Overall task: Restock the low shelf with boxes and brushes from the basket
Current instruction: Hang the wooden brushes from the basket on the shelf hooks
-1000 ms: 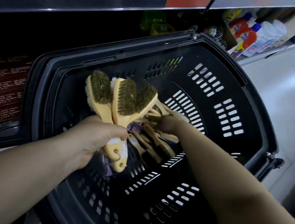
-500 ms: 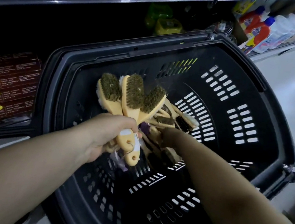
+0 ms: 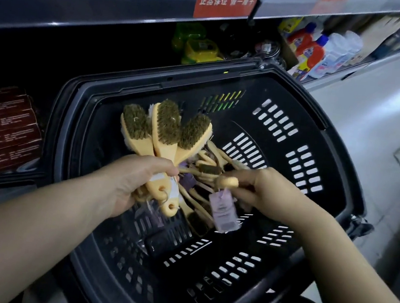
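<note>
A black slotted basket (image 3: 320, 151) stands before the low shelf. My left hand (image 3: 137, 181) grips a fanned bunch of several yellow-handled brushes (image 3: 164, 126), bristles up, over the basket. My right hand (image 3: 264, 192) pinches the handle end of another yellow brush (image 3: 228, 181), from which a lilac tag (image 3: 223, 212) hangs. More brushes (image 3: 207, 162) lie heaped in the basket's bottom between my hands. Dark red boxes (image 3: 0, 127) sit stacked on the low shelf at the left.
A grey upper shelf edge with an orange sign (image 3: 227, 1) runs overhead. Green-yellow packs (image 3: 199, 45) and orange and white bottles (image 3: 317, 52) stand on the low shelf behind the basket. Pale floor (image 3: 375, 107) stretches to the right.
My right hand has come up out of the heap, pinching a brush by its handle with the tag dangling. My left hand keeps the same bunch, held slightly higher.
</note>
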Motion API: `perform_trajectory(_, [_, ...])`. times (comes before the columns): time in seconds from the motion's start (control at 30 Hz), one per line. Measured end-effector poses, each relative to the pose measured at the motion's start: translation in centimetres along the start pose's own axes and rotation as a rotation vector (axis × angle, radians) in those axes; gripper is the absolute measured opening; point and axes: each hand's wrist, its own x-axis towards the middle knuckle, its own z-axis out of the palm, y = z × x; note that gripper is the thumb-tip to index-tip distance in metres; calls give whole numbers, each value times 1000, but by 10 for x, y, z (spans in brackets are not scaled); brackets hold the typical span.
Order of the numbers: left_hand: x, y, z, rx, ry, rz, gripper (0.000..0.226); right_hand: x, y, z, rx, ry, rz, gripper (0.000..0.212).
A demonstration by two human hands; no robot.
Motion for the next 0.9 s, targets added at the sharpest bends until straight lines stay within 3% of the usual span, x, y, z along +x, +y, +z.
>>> perform_trajectory(0.07, [-1, 0, 1, -9, -15, 11, 3, -2, -7, 1, 226, 78, -50, 29])
perform_trajectory(0.23, [-4, 1, 1, -93, -118, 15, 17, 4, -29, 21, 1068, -96, 1, 57])
perform_trajectory(0.33, [-4, 0, 0, -77, -109, 39, 18, 11, -34, 23, 1429, -46, 149, 36])
perform_trajectory(0.43, [-4, -2, 1, -78, -96, 54, 15, 19, -39, 30, 1469, 97, 245, 25])
perform_trajectory(0.53, [-7, -2, 4, -134, -112, 67, 22, 22, -44, 37, 1683, 133, 306, 38])
perform_trajectory(0.63, [-8, -1, 5, -195, -166, 69, 11, 23, -50, 37, 1800, 145, 266, 52])
perform_trajectory(0.7, [-9, 1, 4, -235, -203, 55, 8, 23, -53, 37, 1747, 171, 243, 52])
perform_trajectory(0.77, [-9, -1, 4, -214, -232, 54, 20, 24, -55, 38, 1632, 218, 265, 55])
perform_trajectory(0.9, [-9, -4, 6, -96, -213, 95, 21, 26, -56, 44, 1491, 253, 331, 71])
